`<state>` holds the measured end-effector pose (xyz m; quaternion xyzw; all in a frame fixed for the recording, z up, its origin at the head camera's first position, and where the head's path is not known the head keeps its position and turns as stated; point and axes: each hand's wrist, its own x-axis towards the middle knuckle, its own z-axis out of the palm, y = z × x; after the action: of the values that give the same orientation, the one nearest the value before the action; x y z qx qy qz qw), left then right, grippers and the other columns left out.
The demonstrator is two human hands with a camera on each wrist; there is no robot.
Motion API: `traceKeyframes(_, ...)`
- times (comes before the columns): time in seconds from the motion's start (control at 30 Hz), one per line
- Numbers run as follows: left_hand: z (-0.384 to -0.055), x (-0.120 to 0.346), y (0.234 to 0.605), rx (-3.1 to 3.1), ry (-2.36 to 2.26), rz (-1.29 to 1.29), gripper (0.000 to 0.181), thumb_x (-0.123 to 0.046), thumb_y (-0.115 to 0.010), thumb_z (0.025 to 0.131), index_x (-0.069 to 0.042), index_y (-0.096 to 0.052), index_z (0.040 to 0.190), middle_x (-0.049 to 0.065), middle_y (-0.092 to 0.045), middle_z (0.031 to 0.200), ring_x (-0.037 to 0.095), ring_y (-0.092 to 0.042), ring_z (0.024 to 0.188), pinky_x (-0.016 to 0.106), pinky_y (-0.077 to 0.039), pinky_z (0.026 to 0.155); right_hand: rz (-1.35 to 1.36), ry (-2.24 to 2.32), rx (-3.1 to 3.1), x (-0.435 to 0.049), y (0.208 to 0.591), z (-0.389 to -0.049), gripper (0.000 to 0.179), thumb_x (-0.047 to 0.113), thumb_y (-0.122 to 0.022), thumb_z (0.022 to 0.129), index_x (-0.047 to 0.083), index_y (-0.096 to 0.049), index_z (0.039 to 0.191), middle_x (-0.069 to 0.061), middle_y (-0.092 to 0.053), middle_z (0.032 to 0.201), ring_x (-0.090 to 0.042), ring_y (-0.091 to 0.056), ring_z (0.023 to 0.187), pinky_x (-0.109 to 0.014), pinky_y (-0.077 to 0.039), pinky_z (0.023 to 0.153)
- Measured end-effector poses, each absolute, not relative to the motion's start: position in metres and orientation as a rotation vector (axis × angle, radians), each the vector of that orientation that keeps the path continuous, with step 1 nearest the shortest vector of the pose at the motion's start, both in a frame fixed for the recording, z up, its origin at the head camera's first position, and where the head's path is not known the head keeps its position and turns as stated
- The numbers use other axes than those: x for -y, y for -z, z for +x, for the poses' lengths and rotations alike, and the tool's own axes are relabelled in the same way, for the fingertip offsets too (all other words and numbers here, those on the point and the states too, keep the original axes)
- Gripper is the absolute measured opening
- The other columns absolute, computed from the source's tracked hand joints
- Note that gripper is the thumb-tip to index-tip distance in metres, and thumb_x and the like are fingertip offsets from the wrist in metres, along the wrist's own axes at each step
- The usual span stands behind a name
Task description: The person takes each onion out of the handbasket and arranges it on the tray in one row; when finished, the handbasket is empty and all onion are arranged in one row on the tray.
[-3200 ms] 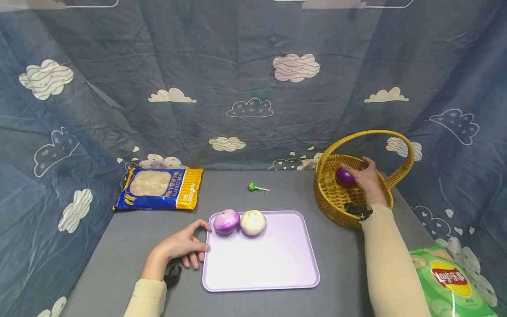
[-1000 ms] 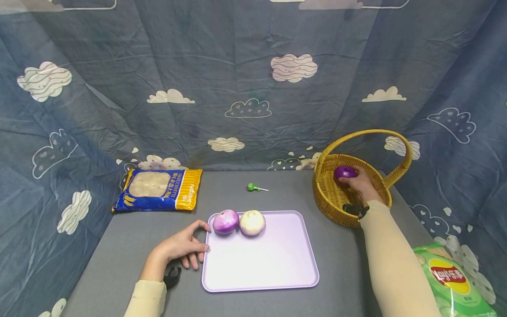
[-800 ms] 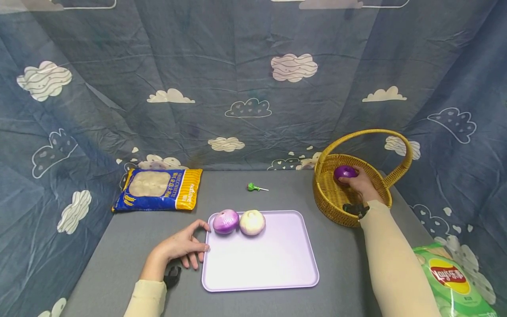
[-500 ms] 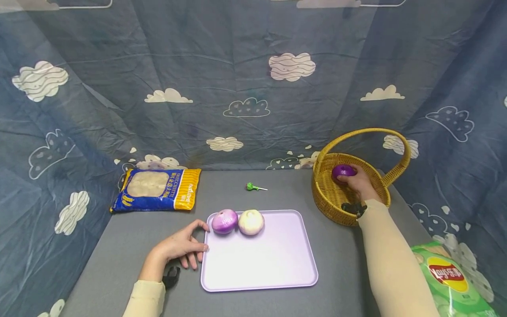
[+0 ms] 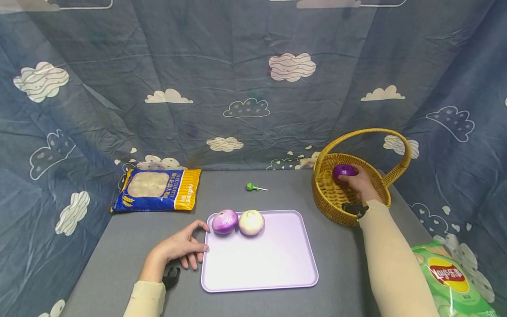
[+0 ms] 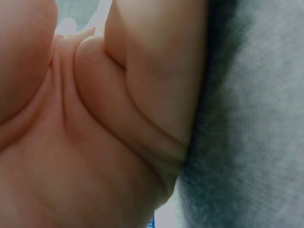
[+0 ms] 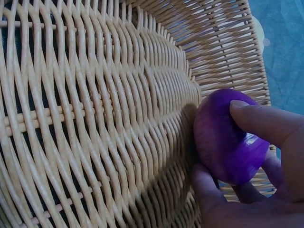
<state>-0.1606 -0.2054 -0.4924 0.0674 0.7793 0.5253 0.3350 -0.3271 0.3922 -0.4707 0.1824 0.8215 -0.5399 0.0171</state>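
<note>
My right hand [image 5: 361,181] reaches down into a wicker basket [image 5: 332,204] at the back right. It holds a dark purple onion [image 7: 228,142], with the thumb over its top and the fingers underneath; the onion is close against the woven inside in the right wrist view. My left hand [image 5: 180,244] lies beside a pale lilac tray [image 5: 261,264], its index fingertip and thumb tip at the left rim. At the tray's back left, a purple onion [image 5: 225,221] and a whitish onion [image 5: 251,222] sit side by side. Mostly palm fills the left wrist view.
A blue and yellow pasta bag [image 5: 156,190] lies at the back left. Behind the tray is a green lollipop [image 5: 251,187]. A green chip bag [image 5: 451,277] lies at the front right, beside the right forearm. The basket's tall handle [image 5: 370,130] arches above it.
Since the oldest frame my right hand has dropped lower and to the left, its fingers now around the dark onion. Over the last second it hardly moves. The left hand stays at the tray.
</note>
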Motion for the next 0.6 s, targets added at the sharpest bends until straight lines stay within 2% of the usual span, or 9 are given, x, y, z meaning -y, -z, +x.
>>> traceKeyframes(0.1,-0.160,0.206,0.493,-2.028,-1.372,0.175,0.057,-0.027,-0.075,0.100,-0.018,-0.038,0.143,0.008,-0.077,0.079,0.015,-0.071,0.054,0.024,-0.053,0.044,0.544,1.699,-2.546,-0.391,0.469,-0.326,0.088,0.010,-0.067,0.102,0.009,-0.010,0.170,-0.027,-0.009,0.177,-0.051,-0.017,0.162,-0.062,-0.024,0.131)
traceKeyframes(0.33,-0.161,0.206,0.494,-2.031,-1.378,0.182,0.058,-0.027,-0.075,0.100,-0.018,-0.038,0.143,0.008,-0.077,0.079,0.015,-0.071,0.053,0.024,-0.053,0.043,0.524,1.791,-2.535,-0.387,0.456,-0.323,0.087,0.019,-0.065,0.106,0.011,-0.008,0.171,-0.023,-0.012,0.177,-0.042,-0.028,0.159,-0.053,-0.036,0.128)
traceKeyframes(0.6,-0.161,0.206,0.494,-2.028,-1.380,0.184,0.058,-0.027,-0.075,0.100,-0.018,-0.038,0.143,0.008,-0.077,0.079,0.015,-0.071,0.053,0.024,-0.053,0.043,0.571,1.850,-2.487,-0.384,0.447,-0.321,0.088,0.023,-0.066,0.106,0.017,-0.009,0.172,-0.017,-0.011,0.179,-0.037,-0.026,0.162,-0.048,-0.036,0.129)
